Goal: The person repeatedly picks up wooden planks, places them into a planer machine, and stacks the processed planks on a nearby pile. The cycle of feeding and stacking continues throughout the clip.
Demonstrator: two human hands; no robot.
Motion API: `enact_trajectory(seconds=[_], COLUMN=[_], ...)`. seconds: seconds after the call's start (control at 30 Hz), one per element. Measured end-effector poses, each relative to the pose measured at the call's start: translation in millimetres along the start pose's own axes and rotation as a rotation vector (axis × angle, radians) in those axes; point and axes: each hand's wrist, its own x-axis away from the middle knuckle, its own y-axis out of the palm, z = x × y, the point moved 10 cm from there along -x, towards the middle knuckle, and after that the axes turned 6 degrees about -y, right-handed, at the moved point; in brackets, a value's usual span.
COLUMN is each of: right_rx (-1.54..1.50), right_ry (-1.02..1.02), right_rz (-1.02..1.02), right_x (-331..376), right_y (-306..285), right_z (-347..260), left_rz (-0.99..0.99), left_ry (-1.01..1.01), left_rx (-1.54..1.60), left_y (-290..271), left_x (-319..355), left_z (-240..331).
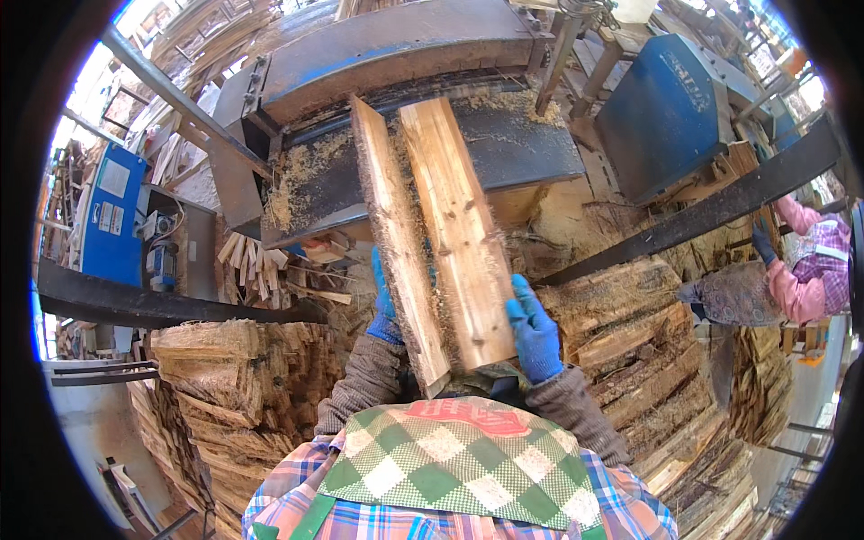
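Observation:
Two rough sawn boards slant away from me over the front of a dark machine bed (522, 157), their far ends lying above it. The left one is a narrow board (396, 238) with a bark edge. Beside it lies a wider board (463, 234) with several knots, a thin gap between them. My left hand (387, 306), in a blue glove, grips the narrow board's outer edge, its fingers partly hidden behind the wood. Also blue-gloved, my right hand (536, 331) holds the wider board by its right edge near the close end.
Sawdust (301, 180) covers parts of the bed under a metal machine housing (396, 49). Stacks of rough slabs stand left (211, 369) and right (621, 333) of me. A blue control cabinet (112, 211) is at left. A co-worker (801, 261) stands at far right beyond a dark bar (693, 202).

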Motion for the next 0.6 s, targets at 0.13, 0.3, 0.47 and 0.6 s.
enact_trajectory(seconds=[0.13,0.3,0.47,0.6], right_rx=[-0.218,-0.278,-0.149,-0.016], right_ry=[-0.131,0.002,-0.041,-0.081], right_rz=[0.343,0.312,0.315,0.308], right_x=[-5,-57,-94,-105], right_y=[-38,-44,-52,-51], right_z=[15,23,14,16], left_rz=[0.048,-0.026,-0.05,-0.044], left_ry=[-0.127,-0.124,-0.082,-0.073], left_rx=[0.009,0.092,0.027,0.041], left_y=[46,46,49,46], left_x=[36,22,-21,-24], left_z=[-16,-8,13,13])
